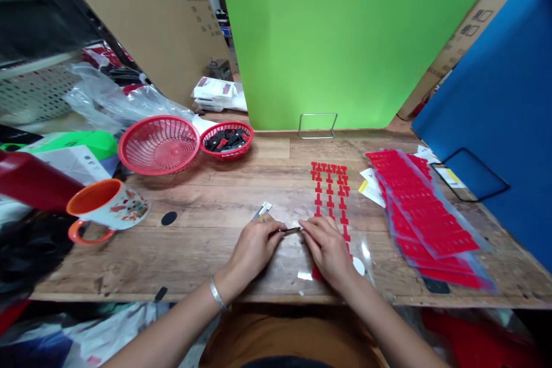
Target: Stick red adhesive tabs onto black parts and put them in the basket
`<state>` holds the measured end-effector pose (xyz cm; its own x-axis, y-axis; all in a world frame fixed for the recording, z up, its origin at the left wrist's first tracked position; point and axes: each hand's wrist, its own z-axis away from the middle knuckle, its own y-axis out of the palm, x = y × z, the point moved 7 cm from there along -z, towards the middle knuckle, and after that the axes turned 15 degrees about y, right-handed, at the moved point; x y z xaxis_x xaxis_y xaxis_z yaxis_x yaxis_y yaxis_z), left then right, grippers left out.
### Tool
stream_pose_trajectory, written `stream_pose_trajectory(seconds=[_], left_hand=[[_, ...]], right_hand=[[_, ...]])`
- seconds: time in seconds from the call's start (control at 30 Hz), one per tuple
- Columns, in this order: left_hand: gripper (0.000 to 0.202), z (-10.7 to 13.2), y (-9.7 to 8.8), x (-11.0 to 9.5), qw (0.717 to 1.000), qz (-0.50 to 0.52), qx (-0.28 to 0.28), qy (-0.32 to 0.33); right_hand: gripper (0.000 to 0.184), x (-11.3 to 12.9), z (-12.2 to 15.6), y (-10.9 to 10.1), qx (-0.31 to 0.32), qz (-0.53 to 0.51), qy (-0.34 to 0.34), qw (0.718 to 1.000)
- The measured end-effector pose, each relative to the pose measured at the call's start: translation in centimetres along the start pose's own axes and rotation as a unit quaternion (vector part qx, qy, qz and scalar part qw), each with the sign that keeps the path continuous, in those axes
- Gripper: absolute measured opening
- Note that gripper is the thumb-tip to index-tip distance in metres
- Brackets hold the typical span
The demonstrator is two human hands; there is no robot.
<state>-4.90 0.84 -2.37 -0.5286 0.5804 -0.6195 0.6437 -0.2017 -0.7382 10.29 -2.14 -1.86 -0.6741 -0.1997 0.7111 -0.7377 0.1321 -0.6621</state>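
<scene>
Above the middle of the table, my left hand (256,243) and my right hand (326,246) meet at a small, thin dark piece (291,231). Both sets of fingertips pinch it, one at each end; its kind is too small to make out. Just beyond my left hand lies a flat silver-grey item (264,209), partly covered by the fingers. Under and beside my right hand is a clear sheet with rows of red T-shaped stickers (330,184), its lower part hidden by the hand. A white round spot (358,266) shows by my right wrist.
Red sticker sheets (431,213) are piled at right. A small red basket (227,154) of black pieces adjoins a larger red basket (159,146). An orange-and-white mug (112,207) stands at left. Green (345,40) and blue (495,115) panels rise behind, near wire stands.
</scene>
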Motion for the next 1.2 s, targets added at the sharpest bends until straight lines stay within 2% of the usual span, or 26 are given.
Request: stream_pose_trajectory(seconds=[0.1, 0.3, 0.43, 0.6, 0.7, 0.8, 0.87, 1.0, 1.13, 1.2], left_hand=[[0.019, 0.0, 0.5, -0.7, 0.999, -0.036, -0.004, 0.018], [0.018, -0.2, 1.1, -1.8, 0.990, -0.130, 0.031, 0.047], [0.023, -0.3, 1.4, -2.0, 0.982, -0.179, 0.026, 0.062], [0.024, -0.5, 1.5, -1.9, 0.983, -0.173, 0.041, 0.051], [0.023, -1.1, 0.8, -1.2, 0.994, -0.106, 0.039, 0.011], [0.022, -2.5, 0.1, 0.6, 0.998, 0.014, -0.011, -0.055], [0.022, -4.0, 0.3, 1.8, 0.989, 0.108, -0.043, -0.088], [0.016, -7.8, 2.2, 3.0, 0.953, 0.259, -0.114, -0.108], [0.010, -11.5, 5.4, 2.9, 0.886, 0.410, -0.148, -0.161], [0.008, -13.2, 6.8, 2.6, 0.865, 0.442, -0.146, -0.187]], right_hand=[[0.027, 0.1, -0.1, 0.4, 0.009, 0.024, -0.018, 0.999], [0.023, 0.1, -0.3, 0.8, 0.019, 0.037, -0.030, 0.999], [0.022, 0.3, -0.4, 1.0, 0.021, 0.048, -0.038, 0.998], [0.021, 0.5, -0.4, 0.9, 0.038, 0.037, -0.027, 0.998], [0.017, -1.3, -1.9, -0.5, 0.027, -0.015, 0.039, 0.999], [0.015, -5.2, -5.0, -3.4, -0.042, -0.016, 0.127, 0.991], [0.016, -8.2, -7.4, -5.4, -0.084, 0.012, 0.172, 0.981], [0.016, -12.9, -11.5, -7.6, -0.116, 0.087, 0.234, 0.961], [0.007, -15.0, -13.5, -7.2, -0.073, 0.147, 0.270, 0.949], [0.013, -15.6, -14.0, -6.9, -0.042, 0.170, 0.287, 0.942]])
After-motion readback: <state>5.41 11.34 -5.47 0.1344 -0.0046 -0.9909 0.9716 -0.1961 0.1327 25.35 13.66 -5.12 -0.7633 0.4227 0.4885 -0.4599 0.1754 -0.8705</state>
